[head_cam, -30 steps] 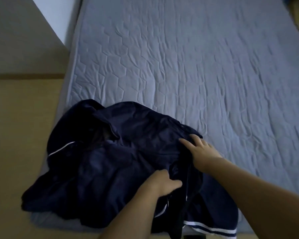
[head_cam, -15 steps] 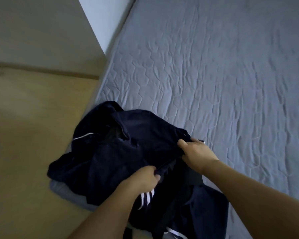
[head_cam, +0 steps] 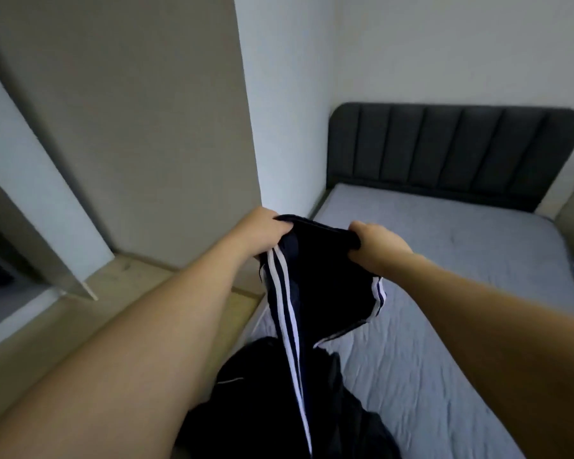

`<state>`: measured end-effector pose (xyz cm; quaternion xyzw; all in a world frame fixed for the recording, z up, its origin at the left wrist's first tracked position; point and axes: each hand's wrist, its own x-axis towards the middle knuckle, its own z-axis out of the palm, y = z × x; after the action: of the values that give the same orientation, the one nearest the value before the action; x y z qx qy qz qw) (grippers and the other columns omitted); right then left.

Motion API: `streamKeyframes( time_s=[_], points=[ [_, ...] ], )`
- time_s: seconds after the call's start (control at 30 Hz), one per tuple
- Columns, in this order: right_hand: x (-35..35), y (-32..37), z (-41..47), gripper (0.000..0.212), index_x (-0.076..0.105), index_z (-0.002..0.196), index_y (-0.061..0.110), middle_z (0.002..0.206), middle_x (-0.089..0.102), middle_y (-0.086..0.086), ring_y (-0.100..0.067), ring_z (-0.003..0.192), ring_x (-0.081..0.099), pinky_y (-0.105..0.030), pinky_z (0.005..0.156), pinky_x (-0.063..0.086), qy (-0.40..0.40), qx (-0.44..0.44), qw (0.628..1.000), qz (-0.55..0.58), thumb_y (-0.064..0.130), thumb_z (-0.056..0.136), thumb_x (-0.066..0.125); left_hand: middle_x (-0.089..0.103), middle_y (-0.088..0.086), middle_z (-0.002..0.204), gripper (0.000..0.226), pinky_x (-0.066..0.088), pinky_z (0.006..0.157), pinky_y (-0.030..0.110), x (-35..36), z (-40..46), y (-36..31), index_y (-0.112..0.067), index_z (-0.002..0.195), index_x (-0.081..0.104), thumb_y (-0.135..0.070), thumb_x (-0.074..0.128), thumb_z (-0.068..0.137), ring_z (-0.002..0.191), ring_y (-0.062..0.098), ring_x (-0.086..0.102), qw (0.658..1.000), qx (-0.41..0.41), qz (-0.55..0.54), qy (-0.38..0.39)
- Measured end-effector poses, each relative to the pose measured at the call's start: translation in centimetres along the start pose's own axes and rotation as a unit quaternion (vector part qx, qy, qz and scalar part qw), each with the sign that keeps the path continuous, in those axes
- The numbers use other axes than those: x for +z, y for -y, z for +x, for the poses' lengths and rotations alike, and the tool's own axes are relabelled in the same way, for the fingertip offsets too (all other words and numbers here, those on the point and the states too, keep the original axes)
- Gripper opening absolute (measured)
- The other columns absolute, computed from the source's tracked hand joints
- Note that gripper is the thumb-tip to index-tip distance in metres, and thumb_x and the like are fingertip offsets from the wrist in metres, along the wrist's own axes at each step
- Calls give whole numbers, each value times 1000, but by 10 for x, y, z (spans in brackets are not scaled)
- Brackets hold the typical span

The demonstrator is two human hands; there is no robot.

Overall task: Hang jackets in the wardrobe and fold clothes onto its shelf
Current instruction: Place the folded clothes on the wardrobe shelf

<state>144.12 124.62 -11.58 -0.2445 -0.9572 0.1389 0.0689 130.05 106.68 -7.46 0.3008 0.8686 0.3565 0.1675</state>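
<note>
A dark navy garment with white side stripes [head_cam: 318,279] hangs in the air in front of me, held up by its top edge. My left hand [head_cam: 262,228] grips the left corner of that edge and my right hand [head_cam: 375,241] grips the right corner. Its lower part trails down onto a heap of dark clothes [head_cam: 279,409] lying at the near left corner of the bed [head_cam: 444,326].
The bed has a grey quilted cover and a dark padded headboard [head_cam: 454,154] against the far wall. A tall beige panel [head_cam: 130,127] stands to the left, with wooden floor [head_cam: 80,326] below it. A narrow white board [head_cam: 30,193] leans at far left.
Both hands have lifted the striped garment off the heap and spread its top edge apart. My head has tilted up, bringing the headboard and walls into view.
</note>
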Motion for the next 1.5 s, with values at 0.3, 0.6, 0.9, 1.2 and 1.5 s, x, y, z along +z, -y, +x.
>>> streamKeyframes(
  time_s=[0.3, 0.6, 0.9, 1.2, 1.5],
  points=[
    [-172, 114, 20, 15, 57, 92, 9, 84, 58, -11, -30, 79, 57, -33, 66, 43, -142, 73, 979, 125, 4, 84, 45, 49, 5, 68, 6, 34, 58, 30, -172, -35, -114, -16, 74, 52, -17, 48, 78, 62, 22, 44, 961, 73, -156, -214],
    [-295, 163, 28, 18, 61, 81, 8, 80, 60, -14, -26, 69, 58, -38, 66, 55, -255, 44, 846, 466, -9, 82, 56, 65, 12, 83, 11, 58, 65, 36, -284, -62, -175, -6, 92, 60, -13, 52, 88, 65, 26, 65, 974, 87, -165, -131],
    [-322, 194, 34, 16, 61, 86, 5, 74, 62, -10, -19, 62, 60, -27, 56, 54, -170, 37, 840, 514, -7, 87, 50, 57, 19, 127, 41, 38, 112, 44, -302, -108, -196, -4, 113, 69, -9, 42, 82, 121, 33, 53, 810, 377, -352, 278],
    [-365, 197, -6, 31, 58, 120, -3, 111, 66, -19, -29, 101, 63, -39, 92, 53, 6, -66, 891, 450, 4, 90, 59, 32, 7, 57, 19, 31, 56, 32, -331, -89, -197, -7, 51, 41, -16, 56, 47, 50, 21, 34, 837, 372, -400, -28],
    [-379, 258, -12, 23, 46, 95, 28, 75, 42, -4, -12, 54, 38, -24, 46, 30, -141, -182, 905, 357, 6, 99, 39, 68, -2, 68, 25, 49, 66, 31, -366, -112, -210, -15, 58, 69, -18, 44, 61, 69, 17, 60, 901, 376, -163, -141]
  ],
)
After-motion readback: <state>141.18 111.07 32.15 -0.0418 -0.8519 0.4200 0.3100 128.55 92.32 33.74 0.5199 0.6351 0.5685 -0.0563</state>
